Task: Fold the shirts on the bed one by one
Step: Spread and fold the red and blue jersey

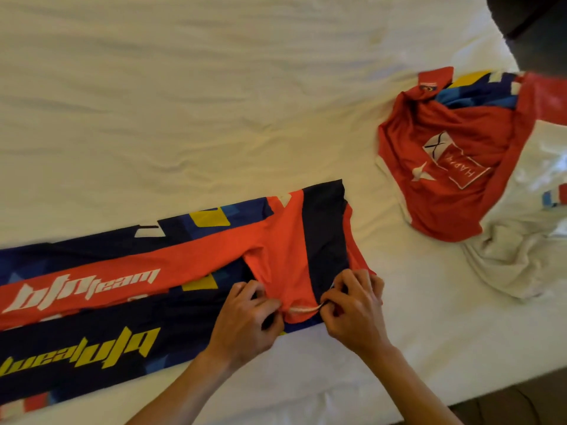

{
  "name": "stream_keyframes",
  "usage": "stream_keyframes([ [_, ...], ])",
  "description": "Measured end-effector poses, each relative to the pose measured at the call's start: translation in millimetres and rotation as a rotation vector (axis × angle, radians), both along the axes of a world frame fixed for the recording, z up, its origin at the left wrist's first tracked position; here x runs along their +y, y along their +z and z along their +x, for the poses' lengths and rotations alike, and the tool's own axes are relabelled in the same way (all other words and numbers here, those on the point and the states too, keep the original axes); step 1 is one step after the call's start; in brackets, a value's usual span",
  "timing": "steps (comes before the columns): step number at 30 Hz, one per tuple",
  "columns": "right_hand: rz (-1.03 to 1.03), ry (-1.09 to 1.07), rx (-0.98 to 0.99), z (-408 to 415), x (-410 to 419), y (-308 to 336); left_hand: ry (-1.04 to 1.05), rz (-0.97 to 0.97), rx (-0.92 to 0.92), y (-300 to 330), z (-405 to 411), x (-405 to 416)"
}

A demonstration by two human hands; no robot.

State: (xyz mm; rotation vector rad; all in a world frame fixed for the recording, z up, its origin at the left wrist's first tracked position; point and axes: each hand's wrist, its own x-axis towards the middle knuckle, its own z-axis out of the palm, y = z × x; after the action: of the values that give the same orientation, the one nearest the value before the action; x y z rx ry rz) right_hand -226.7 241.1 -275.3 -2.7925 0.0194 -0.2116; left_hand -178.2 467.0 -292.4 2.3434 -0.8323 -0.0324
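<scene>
Shirt 1 is part-folded under your hands; at least 1 more waits at 2 o'clock.

From 9 o'clock, the navy and orange shirt [129,289] lies on the bed [184,102] as a long band, its sides seemingly turned in already, so I judge this fold about half done, with the lengthwise folds still to come. At 6 o'clock your left hand [245,320] pinches the orange cloth beside the collar, fingers curled on it, and your right hand [352,311] pinches the white collar edge [303,309] just beside it. At 2 o'clock the red shirt [454,167] sits crumpled, unfolded, touching a heap of white cloth [521,240] at 3 o'clock; whether that heap is a shirt I cannot tell.
</scene>
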Motion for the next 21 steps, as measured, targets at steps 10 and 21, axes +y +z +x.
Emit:
stream_keyframes([
  [10,0.930,-0.227,0.386,126,-7,17,0.821,-0.653,0.838,8,58,-24],
  [21,0.777,-0.548,0.036,112,-4,-10,1.001,-0.628,0.909,-6,63,-17],
])
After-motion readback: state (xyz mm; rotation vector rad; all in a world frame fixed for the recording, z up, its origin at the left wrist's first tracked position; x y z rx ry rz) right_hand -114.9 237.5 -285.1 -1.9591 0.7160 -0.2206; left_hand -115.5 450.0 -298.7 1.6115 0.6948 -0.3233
